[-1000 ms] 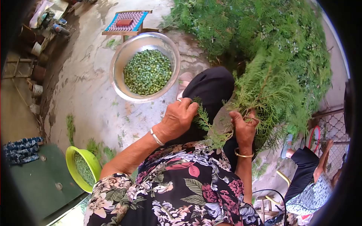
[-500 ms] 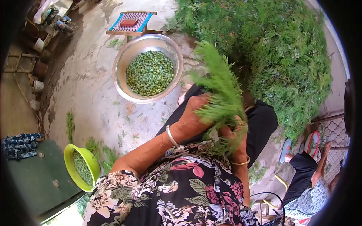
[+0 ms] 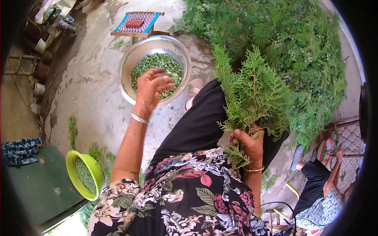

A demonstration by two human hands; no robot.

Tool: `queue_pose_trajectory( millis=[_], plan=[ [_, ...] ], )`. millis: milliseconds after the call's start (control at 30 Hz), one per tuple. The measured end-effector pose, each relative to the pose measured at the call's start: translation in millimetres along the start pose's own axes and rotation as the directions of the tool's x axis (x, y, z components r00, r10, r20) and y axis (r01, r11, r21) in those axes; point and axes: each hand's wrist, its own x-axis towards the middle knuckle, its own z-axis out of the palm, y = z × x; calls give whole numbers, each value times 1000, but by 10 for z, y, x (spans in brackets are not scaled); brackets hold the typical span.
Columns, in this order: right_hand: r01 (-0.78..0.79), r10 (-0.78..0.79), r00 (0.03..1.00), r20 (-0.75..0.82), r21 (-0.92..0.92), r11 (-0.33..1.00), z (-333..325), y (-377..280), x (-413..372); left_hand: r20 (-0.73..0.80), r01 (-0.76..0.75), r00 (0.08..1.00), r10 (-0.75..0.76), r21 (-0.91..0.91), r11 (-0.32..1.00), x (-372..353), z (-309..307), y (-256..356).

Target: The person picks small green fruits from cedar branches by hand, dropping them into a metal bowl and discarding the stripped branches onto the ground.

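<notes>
My left hand [image 3: 151, 87], with a silver bangle at the wrist, is over a wide metal bowl [image 3: 123, 83]. Its fingers are loosely curled and apart, slightly blurred, and a pale green blur shows beside their tips. Small round green cones [image 3: 151, 63] cover the bottom of the bowl. On the other side, my right hand [image 3: 252, 143] is closed around the stem of a leafy cypress branch [image 3: 254, 86]. The branch fans upward over my dark trousers, and a short sprig pokes out below the fist.
A large heap of cut branches [image 3: 311, 67] lies to the right. Behind the bowl stands a woven stool [image 3: 124, 23] bearing a red block. At lower left, a lime-green basin [image 3: 98, 173] holds green bits. Another person [image 3: 321, 196] sits at lower right.
My left hand has left the branch and moved left and up, over the bowl. The branch, bunched and blurred before, now stands spread out in my right hand.
</notes>
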Motion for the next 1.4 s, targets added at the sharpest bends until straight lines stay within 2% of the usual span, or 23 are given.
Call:
queue_pose_trajectory(
  millis=[200,267,367,400,433,467,533,567,600,633,667,733,800,867,900,1000,1033,1067,1100,1133,1200,1267,1400],
  plan=[
    [18,-17,1000,17,-15,1000,150,-58,30,33,-63,998,54,656,752,-130,-410,-34],
    [20,-20,1000,-1,-52,998,305,-135,49,260,200,911,-319,397,896,-565,-6,43],
    [22,-10,999,42,-280,960,417,-134,174,530,128,795,-293,326,937,-992,608,-89],
    [295,-261,956,137,-475,829,489,-80,204,550,10,829,-102,168,986,-988,700,-331],
    [530,-467,840,277,-607,592,532,-23,251,573,85,803,-164,162,983,-994,841,-160],
    [624,-410,778,476,-661,417,490,49,354,490,-49,870,-58,203,978,-984,926,-133],
    [547,-370,832,413,-721,425,604,-85,329,408,-178,911,60,257,950,-925,955,-114],
    [307,-106,947,305,-750,587,664,-213,329,366,-86,930,-26,285,955,-860,911,-126],
    [306,-106,947,304,-748,588,694,-210,338,321,11,940,-115,309,951,-792,853,-143],
    [417,-220,907,359,-690,592,715,-196,327,484,-421,865,134,554,718,-736,742,-152],
    [518,-332,855,398,-629,579,707,-192,316,694,-741,671,262,611,279,-669,609,-161],
    [437,-270,897,350,-609,661,636,-215,288,566,-595,801,194,723,350,-492,393,-199],
    [275,-167,954,250,-505,818,504,-182,275,269,-224,961,-62,891,396,-175,51,-186],
    [157,-117,987,113,-468,870,296,-230,299,388,-503,863,322,709,494,-119,-436,-356],
    [121,-115,993,42,-476,871,202,-286,322,638,-660,690,342,749,-65,-4,-1037,-573],
    [140,-215,972,-97,-499,855,-103,-351,383,394,-409,910,-128,903,-134,-647,-2097,-615],
    [134,-215,970,-112,-493,860,-198,-352,402,111,-280,913,-393,871,-403,-956,-2660,-695],
    [114,-208,969,-135,-502,857,-290,-351,415,-77,-197,829,-555,887,-417,-1398,-3321,-781],
    [94,-200,967,-157,-512,854,-362,-343,423,-165,-327,683,-712,802,-500,-1949,-4039,-842],
    [89,-197,966,-169,-497,863,-408,-327,432,-288,176,692,-662,957,-232,-2771,-4787,-914],
    [66,-179,969,-170,-519,852,-494,-306,452,-502,151,421,-756,860,-487,-3482,-4710,-549],
    [49,-161,974,-163,-537,842,-558,-284,507,-551,165,276,-787,834,-526,-3810,-4426,-450],
    [102,-208,971,-114,-591,800,-556,-274,679,-459,145,370,-808,888,-437,-3466,-3866,-732]
  ],
)
